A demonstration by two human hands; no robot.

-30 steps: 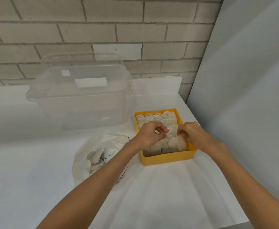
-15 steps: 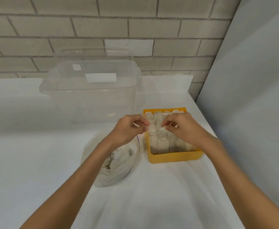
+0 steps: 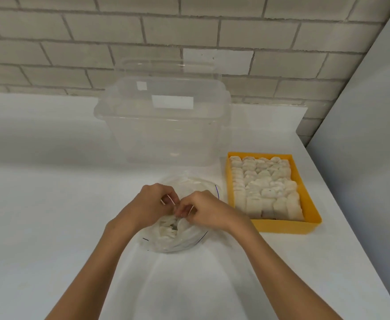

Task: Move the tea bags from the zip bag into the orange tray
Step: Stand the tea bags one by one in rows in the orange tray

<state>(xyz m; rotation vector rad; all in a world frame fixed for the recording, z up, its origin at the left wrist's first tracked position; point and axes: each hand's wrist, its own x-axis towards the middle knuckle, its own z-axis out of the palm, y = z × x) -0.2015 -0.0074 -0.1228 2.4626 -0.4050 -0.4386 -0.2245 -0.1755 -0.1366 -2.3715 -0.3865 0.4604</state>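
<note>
A clear zip bag [image 3: 184, 239] with white tea bags [image 3: 167, 229] inside lies on the white table in front of me. My left hand [image 3: 150, 209] and my right hand [image 3: 203, 211] meet over the bag's mouth, fingers pinched together on its plastic edge. Whether a tea bag is also between the fingers I cannot tell. To the right stands the orange tray [image 3: 309, 199], packed with several rows of upright tea bags [image 3: 265, 185].
A large clear plastic box [image 3: 164, 123] with its lid leaning behind it stands at the back, just behind the bag. A brick wall runs along the back. A grey panel [image 3: 362, 158] closes off the right side, past the table's edge.
Both hands have left the orange tray and moved left and down onto the zip bag. The view has swung left, so the tray now sits to the right.
</note>
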